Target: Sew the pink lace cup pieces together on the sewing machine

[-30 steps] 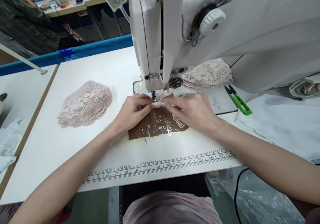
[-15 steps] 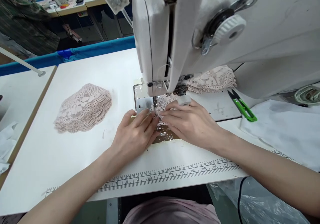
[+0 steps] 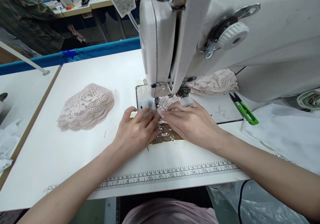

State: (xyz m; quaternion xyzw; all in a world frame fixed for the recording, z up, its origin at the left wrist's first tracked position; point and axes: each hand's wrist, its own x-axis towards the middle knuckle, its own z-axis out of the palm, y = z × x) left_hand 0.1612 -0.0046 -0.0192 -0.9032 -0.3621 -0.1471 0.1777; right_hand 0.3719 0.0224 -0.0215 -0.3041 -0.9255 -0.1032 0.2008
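A pale pink lace piece (image 3: 165, 102) lies under the needle and presser foot (image 3: 157, 102) of the white sewing machine (image 3: 156, 47). From the left, my left hand (image 3: 135, 129) has its bent fingers together at the lace's near edge, beside the metal needle plate (image 3: 144, 101). My right hand (image 3: 193, 122) pinches the lace from the right, its fingertips close to those of the left. The fingertips and part of the lace are hidden beneath my fingers and the machine head.
Left of the machine sits a stack of lace pieces (image 3: 86, 107); another lace pile (image 3: 216, 81) lies behind the right hand. Green thread snips (image 3: 243, 108) rest beside white cloth (image 3: 282, 130). A printed ruler (image 3: 172, 175) runs along the table's front. Someone in a plaid garment (image 3: 30, 20) is beyond.
The view has shifted slightly, so the machine and table appear a little further right. Both hands stay at the lace under the presser foot, almost unmoved.
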